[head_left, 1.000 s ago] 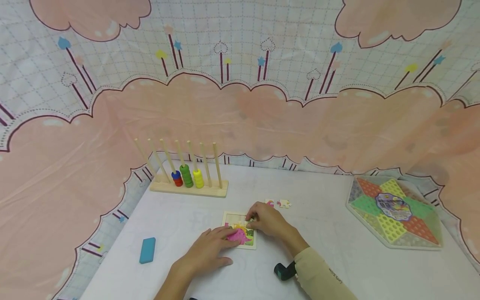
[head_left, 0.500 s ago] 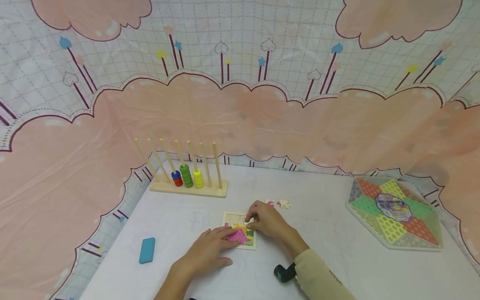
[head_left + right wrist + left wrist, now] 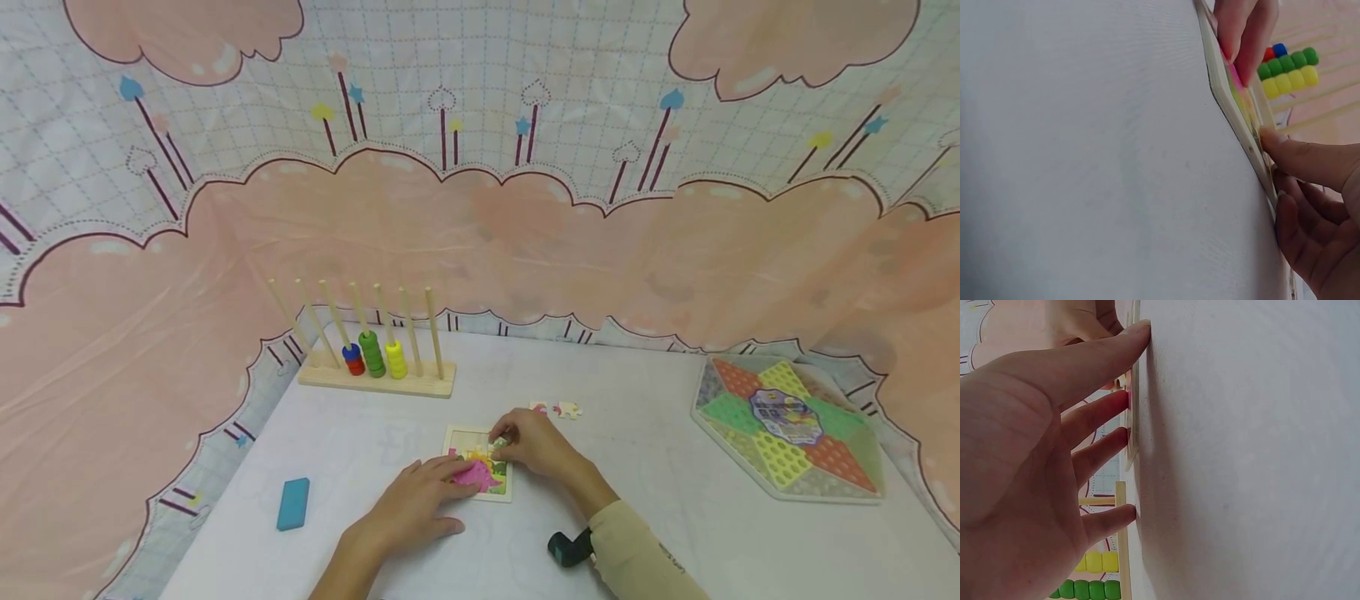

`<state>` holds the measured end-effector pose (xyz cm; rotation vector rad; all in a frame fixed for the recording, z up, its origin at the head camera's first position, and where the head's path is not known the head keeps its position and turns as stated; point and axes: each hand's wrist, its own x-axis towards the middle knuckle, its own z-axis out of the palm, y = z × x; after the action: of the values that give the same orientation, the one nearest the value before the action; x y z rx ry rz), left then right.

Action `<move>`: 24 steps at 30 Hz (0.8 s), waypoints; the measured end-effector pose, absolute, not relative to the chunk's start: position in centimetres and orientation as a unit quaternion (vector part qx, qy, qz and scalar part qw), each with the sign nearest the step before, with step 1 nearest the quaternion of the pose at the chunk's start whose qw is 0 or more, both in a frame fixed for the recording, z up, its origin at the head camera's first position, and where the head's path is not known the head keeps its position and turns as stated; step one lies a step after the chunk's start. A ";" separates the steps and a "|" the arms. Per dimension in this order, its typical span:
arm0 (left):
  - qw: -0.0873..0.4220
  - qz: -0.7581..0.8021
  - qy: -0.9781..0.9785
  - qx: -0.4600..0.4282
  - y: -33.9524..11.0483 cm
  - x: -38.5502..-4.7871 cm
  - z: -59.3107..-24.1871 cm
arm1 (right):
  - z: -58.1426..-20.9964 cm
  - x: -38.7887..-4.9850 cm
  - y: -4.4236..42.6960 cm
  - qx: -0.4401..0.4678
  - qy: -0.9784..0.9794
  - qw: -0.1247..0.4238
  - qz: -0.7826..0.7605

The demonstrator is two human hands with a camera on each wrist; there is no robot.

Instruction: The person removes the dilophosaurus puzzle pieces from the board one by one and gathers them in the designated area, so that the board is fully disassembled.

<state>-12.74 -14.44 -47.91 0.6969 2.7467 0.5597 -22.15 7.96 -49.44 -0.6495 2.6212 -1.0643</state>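
Note:
A small square wooden puzzle board (image 3: 491, 498) lies flat on the white table, bearing a picture with a pink dinosaur (image 3: 480, 477). Spread fingers of my left hand (image 3: 412, 507) rest on the picture's lower left, the thumb out over the cloth; in the left wrist view this hand (image 3: 1029, 450) meets the board edge (image 3: 1135, 419). At the board's right side my right hand (image 3: 538, 443) pinches a small pale puzzle piece (image 3: 498, 443), partly hidden by thumb and fingers. In the right wrist view the right hand's (image 3: 1319, 200) thumb touches the board (image 3: 1235, 115).
Two loose puzzle pieces, one pink and white (image 3: 538, 407) and one pale (image 3: 568, 410), lie behind the right hand. A wooden peg rack with coloured beads (image 3: 375, 383) stands back left, a blue block (image 3: 293, 503) front left, a patterned hexagonal box (image 3: 787, 417) right.

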 end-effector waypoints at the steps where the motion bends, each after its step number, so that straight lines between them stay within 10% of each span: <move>1: 0.127 0.192 0.943 0.239 -14.4 -12.7 -47.9 | -49.5 -22.2 8.0 -0.221 0.895 0.121 -0.367; 24: 0.121 0.191 0.943 0.243 -14.4 -12.7 -47.6 | -47.5 -22.9 9.9 -0.181 0.870 0.110 -0.446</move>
<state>-12.66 -14.42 -47.61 0.7092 2.7543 0.5590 -22.90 9.86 -47.51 -0.5333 2.5556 -1.3093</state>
